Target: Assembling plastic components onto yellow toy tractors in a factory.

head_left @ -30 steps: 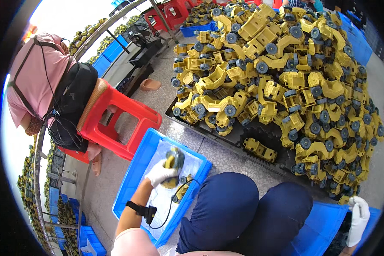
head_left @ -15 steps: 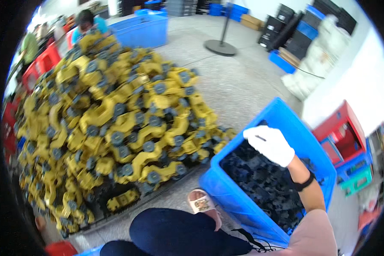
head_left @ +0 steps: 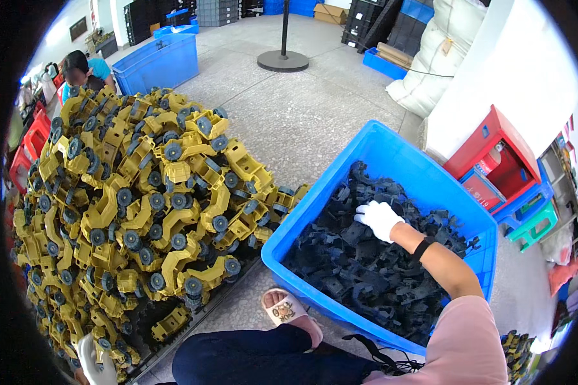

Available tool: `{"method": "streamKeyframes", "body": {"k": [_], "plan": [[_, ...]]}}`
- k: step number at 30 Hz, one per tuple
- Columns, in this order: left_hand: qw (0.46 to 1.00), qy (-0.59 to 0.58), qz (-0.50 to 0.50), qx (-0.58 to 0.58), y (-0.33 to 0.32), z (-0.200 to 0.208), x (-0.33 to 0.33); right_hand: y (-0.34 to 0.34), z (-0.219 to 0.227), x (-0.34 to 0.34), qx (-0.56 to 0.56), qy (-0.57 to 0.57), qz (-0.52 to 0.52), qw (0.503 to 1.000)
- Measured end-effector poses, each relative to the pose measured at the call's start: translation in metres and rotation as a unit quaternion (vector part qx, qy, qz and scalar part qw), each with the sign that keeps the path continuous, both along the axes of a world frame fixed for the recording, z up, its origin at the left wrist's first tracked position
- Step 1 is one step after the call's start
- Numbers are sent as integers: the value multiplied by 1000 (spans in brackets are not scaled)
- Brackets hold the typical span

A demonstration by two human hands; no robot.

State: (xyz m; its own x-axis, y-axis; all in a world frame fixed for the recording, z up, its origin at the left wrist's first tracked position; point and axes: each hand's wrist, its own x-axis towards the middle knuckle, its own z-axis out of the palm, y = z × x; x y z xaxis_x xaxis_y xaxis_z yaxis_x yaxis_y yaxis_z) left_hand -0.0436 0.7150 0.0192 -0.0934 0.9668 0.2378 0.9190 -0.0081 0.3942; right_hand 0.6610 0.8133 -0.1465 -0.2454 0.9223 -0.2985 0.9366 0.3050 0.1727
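Note:
My right hand (head_left: 379, 220), in a white glove, is down among the black plastic parts (head_left: 340, 256) in a large blue bin (head_left: 424, 168). Its fingers are spread against the parts, and nothing shows in its grip. At the lower left, my left hand (head_left: 96, 361), also gloved in white, is partly cut off by the picture's rim. Its visible fingers stretch out apart beside the near edge of a heap of yellow toy trucks (head_left: 119, 212) with grey wheels. A single truck (head_left: 170, 323) lies apart on the dark surface near that edge.
One of my feet, in a slipper (head_left: 286, 310), stands between heap and bin. Red and blue plastic stools (head_left: 494, 154) stand right of the bin. A round-based post (head_left: 283, 61) and another blue bin (head_left: 157, 64) are farther off. A person (head_left: 87, 74) sits behind the heap.
My right hand has come down from above the bin onto the black parts. My left hand has come into view at the lower left. The view has shifted, with bin and heap appearing farther left.

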Motion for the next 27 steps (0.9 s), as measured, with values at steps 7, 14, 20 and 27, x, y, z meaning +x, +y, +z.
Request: {"method": "streamKeyframes", "body": {"k": [7,14,20,27], "plan": [[967,-19,-245,-64,97,10,117,-9,-28,-14,77,-100,-14,992],[951,-23,-297,-85,136,-53,139,-11,11,-29,85,202,-146,965],[965,-25,-255,-48,162,-99,161,-48,120,-93,-31,642,-281,712],[933,112,-343,-13,152,-102,175,-43,170,-173,-174,646,-285,687]]}}
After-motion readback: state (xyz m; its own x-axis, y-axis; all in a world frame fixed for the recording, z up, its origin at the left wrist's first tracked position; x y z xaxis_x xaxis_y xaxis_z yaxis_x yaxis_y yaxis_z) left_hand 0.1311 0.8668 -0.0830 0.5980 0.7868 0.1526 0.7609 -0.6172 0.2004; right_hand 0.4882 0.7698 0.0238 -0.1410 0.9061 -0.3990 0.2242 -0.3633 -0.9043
